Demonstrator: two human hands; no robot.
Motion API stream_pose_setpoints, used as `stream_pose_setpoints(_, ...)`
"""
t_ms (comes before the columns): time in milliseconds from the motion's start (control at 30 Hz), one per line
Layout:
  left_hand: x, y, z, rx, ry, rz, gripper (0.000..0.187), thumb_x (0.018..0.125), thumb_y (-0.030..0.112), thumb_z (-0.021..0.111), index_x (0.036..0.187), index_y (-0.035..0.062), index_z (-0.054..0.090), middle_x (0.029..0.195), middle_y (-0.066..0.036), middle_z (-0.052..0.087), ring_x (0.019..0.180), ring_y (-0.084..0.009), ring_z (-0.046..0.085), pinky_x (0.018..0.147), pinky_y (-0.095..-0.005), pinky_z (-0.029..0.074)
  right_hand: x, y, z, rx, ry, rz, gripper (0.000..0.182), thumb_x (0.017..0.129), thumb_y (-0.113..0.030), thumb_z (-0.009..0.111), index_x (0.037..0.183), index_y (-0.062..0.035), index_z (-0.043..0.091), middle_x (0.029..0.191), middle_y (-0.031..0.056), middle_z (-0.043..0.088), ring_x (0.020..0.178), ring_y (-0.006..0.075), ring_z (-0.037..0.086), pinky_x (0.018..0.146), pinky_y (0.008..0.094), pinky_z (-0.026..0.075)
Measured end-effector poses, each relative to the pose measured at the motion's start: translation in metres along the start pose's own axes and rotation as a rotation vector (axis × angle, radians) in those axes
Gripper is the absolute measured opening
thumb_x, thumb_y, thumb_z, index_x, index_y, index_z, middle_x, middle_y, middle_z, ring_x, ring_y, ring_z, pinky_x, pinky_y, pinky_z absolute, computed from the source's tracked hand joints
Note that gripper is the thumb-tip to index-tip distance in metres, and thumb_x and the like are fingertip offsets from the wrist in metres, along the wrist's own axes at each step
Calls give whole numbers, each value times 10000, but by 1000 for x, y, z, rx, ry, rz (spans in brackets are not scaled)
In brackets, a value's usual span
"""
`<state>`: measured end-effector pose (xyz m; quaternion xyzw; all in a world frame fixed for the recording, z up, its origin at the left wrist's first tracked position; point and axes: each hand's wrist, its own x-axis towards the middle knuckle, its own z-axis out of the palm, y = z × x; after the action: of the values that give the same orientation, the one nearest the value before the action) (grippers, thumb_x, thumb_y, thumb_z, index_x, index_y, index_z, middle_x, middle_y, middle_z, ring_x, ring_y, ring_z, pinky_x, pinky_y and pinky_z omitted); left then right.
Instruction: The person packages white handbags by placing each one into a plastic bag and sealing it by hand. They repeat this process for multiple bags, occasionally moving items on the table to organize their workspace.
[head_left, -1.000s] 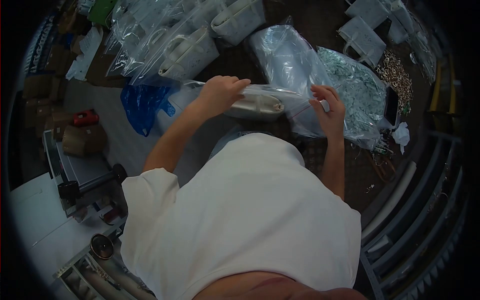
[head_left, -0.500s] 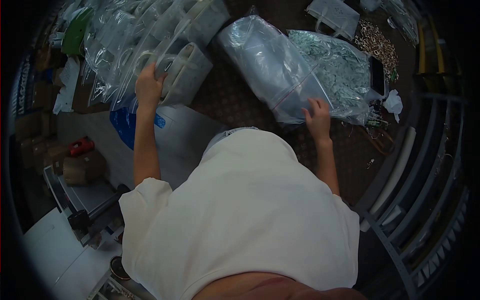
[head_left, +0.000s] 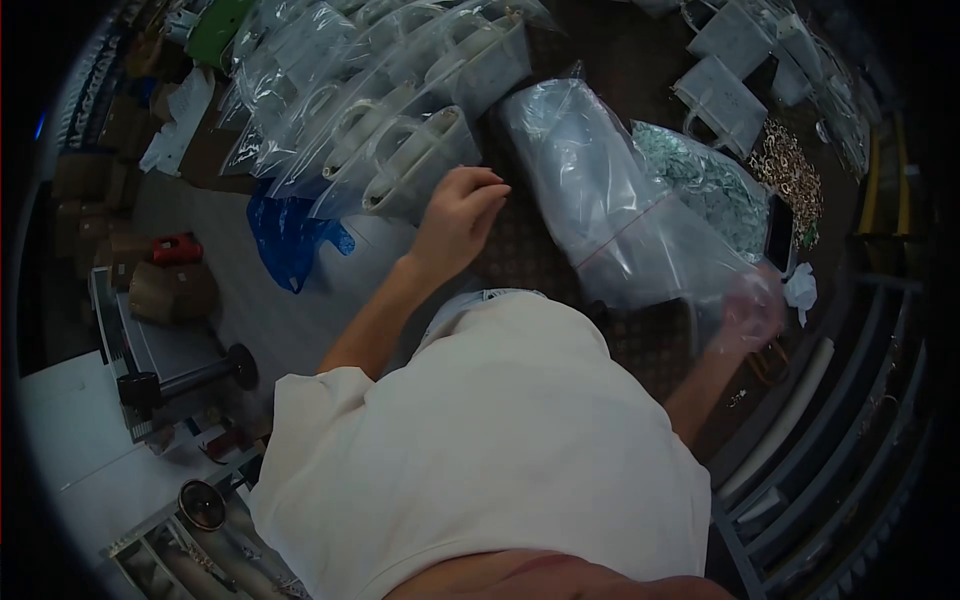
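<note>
My left hand (head_left: 466,215) is raised near the middle, fingers bent together, just right of a pale handbag in clear plastic (head_left: 425,160). Whether it holds anything small cannot be made out. My right hand (head_left: 753,308), blurred, shows through the end of a clear plastic bag (head_left: 690,262), which stretches toward it from a stack of clear bags (head_left: 570,140). The fingers are too smeared to read. Behind the stack lies a bag of pale green pieces (head_left: 705,185), with a dark phone (head_left: 780,236) at its right edge.
Several plastic-wrapped handbags (head_left: 330,110) fill the upper left. Gold-coloured hardware (head_left: 790,170) and crumpled white paper (head_left: 801,288) lie on the right. A blue plastic bag (head_left: 285,240) hangs at the table's left. Metal racks (head_left: 850,400) stand at the right, cardboard boxes (head_left: 175,290) at the left.
My left hand has left the wrapped handbags and moved right toward the middle. My right hand has moved right and down, and a clear bag now extends from the stack to it. The view has shifted.
</note>
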<state>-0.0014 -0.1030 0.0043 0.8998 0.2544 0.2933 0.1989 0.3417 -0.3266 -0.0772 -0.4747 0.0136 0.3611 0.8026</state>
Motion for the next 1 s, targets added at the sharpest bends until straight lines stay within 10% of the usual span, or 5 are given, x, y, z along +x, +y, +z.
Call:
stream_pose_setpoints(167,45,82,17,-400,-38,260,914,595,239,802,1339,81,295,1188,-187,445,1088,-320,455,894,-405,410,-65,-57,77,-403,-451,-541,295,883,-318,334,782,-78,472,778,52,461,728,157,459,626,324,384)
stream_pose_setpoints(233,52,107,38,-405,-60,338,1014,574,267,815,1377,93,220,1219,-202,418,1125,-324,429,899,-421,401,-61,-28,119,312,-1093,189,264,881,-296,379,836,-62,492,757,57,428,728,152,428,644,293,368)
stream_pose_setpoints(333,54,110,66,-749,-160,158,753,645,234,772,1269,47,394,1093,-200,514,997,-322,532,801,-420,465,-72,-3,123,-251,-445,-196,265,869,-291,437,870,-35,505,801,82,453,778,177,467,730,305,392)
stream_pose_setpoints(700,86,27,19,-1197,284,-660,143,853,122,583,935,9,553,798,-65,613,672,-141,608,616,-260,521,-51,50,133,-501,-795,-187,758,746,-376,691,1338,-82,323,1230,111,481,1130,220,464,928,328,366)
stream_pose_setpoints(1000,87,5,29,-1089,37,-606,140,867,132,559,935,10,558,820,-71,631,684,-131,616,596,-220,477,-42,59,159,-608,-492,-170,195,856,-205,586,827,-14,613,735,16,596,597,65,538,523,190,405)
